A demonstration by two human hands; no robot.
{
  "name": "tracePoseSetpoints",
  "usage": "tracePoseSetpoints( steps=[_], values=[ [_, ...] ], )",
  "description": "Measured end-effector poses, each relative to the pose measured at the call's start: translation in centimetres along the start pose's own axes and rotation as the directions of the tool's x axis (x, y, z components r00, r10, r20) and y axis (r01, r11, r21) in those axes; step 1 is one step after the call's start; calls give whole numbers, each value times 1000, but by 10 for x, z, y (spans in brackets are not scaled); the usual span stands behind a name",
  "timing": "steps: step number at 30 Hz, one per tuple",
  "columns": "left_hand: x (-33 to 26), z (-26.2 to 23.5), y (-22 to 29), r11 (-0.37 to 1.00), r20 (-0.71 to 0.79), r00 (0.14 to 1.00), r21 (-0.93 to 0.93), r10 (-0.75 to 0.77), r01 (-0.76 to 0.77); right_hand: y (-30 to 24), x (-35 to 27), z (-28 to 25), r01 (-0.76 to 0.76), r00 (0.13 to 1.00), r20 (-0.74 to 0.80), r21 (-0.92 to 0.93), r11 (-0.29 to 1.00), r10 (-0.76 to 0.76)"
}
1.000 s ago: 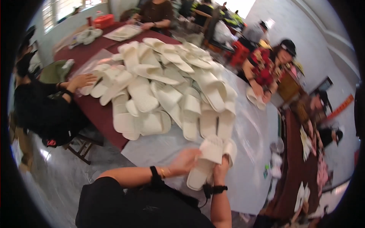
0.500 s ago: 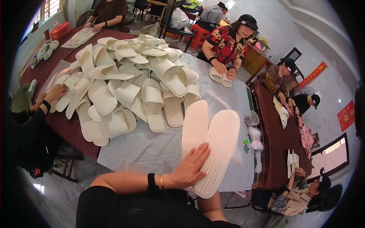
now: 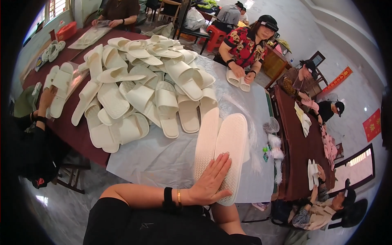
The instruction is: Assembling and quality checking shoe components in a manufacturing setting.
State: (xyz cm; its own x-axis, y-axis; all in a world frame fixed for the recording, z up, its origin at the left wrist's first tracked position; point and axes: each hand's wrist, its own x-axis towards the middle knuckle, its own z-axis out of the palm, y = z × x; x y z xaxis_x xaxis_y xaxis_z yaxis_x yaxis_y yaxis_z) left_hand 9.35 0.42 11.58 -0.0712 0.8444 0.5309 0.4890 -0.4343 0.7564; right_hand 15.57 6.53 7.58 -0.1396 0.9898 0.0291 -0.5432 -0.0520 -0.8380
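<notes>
My left hand [image 3: 213,176] lies flat with its fingers stretched across the patterned sole of a cream slipper [image 3: 233,141]. A second cream slipper [image 3: 204,143] is held against it, its sole also facing me, partly behind the first. My right forearm [image 3: 228,216] goes up behind the pair; the right hand and its fingers are hidden by the slippers. Just beyond, a large heap of matching slippers [image 3: 167,106] covers the table, some sole up and others on their sides.
A plastic sheet [image 3: 151,157] covers the near table over a dark red cloth [image 3: 73,136]. Clear packaging [image 3: 274,141] lies at the right edge. Across the table a person's hands [image 3: 241,76] hold slippers; at the left, another person's hand [image 3: 48,97] holds a pair. People work at a second table [image 3: 292,163].
The pair in front of me has turned, its soles now seen more on edge, with the right one shifted left. At the left, the co-worker's pair is now raised upright.
</notes>
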Motion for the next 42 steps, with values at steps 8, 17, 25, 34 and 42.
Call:
tracePoseSetpoints(
  steps=[8,17,25,34,42],
  values=[
    [60,-22,-49,964,-129,957,15,-260,264,4,8,39,-67,976,201,-99,993,86],
    [47,-15,-72,962,-277,951,192,-139,197,-4,-8,11,-18,946,314,-208,978,84],
    [6,26,-87,931,-276,907,-273,-318,244,5,30,17,111,953,300,-201,973,-46],
    [33,-25,-85,909,-230,965,-417,-126,19,6,17,19,99,952,306,-272,957,-11],
    [-11,-36,-83,169,380,867,-878,-324,448,-5,69,15,77,984,175,-231,970,-37]
  ],
)
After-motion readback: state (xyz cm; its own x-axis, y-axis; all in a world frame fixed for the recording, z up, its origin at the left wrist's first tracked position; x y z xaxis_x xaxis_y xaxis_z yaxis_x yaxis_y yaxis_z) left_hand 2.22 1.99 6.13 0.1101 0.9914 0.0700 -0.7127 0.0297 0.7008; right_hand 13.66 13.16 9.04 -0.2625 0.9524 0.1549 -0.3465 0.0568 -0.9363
